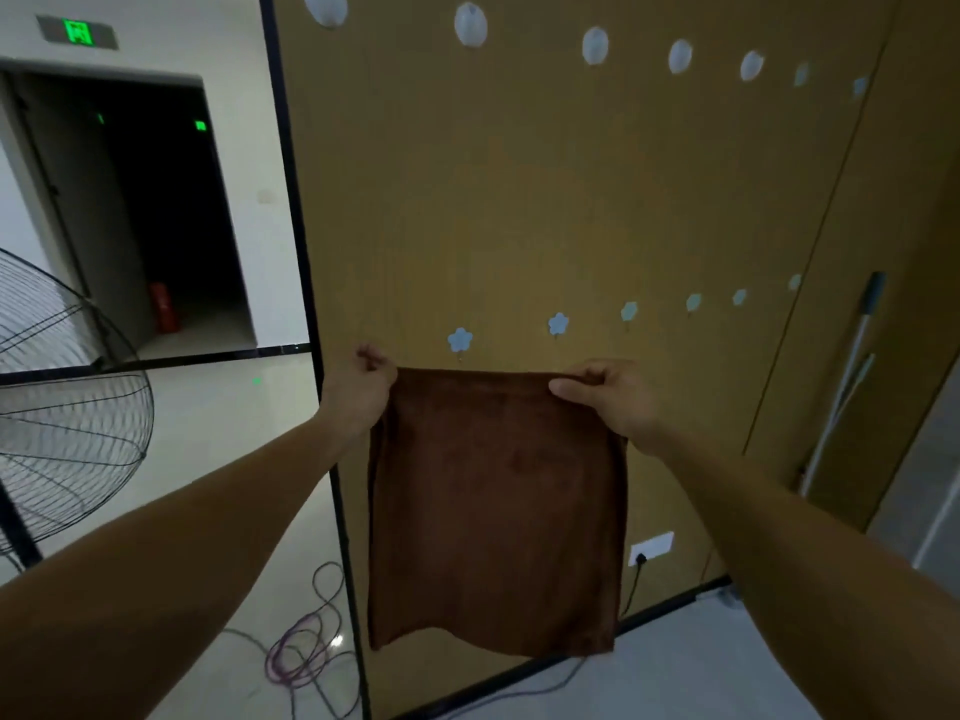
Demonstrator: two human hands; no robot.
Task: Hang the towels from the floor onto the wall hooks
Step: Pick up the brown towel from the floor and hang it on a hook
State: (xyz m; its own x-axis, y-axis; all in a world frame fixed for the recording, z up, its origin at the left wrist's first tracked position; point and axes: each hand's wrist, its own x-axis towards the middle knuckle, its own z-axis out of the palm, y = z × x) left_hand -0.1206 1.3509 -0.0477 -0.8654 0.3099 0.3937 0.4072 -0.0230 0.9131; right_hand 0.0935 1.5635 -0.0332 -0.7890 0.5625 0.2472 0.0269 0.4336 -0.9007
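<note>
I held the brown towel spread by its top edge just below the flower-shaped hook nearest my hands, in front of the wooden wall panel, and the cloth hung straight down, clear of the floor. My left hand pinched the upper corner below and left of that hook, fingers curled tight on the fabric. My right hand gripped the other corner, below and right of the hook, thumb on the near side, fingers folded over the hem. Round hooks ran high above it, and a standing fan stood well to its left.
</note>
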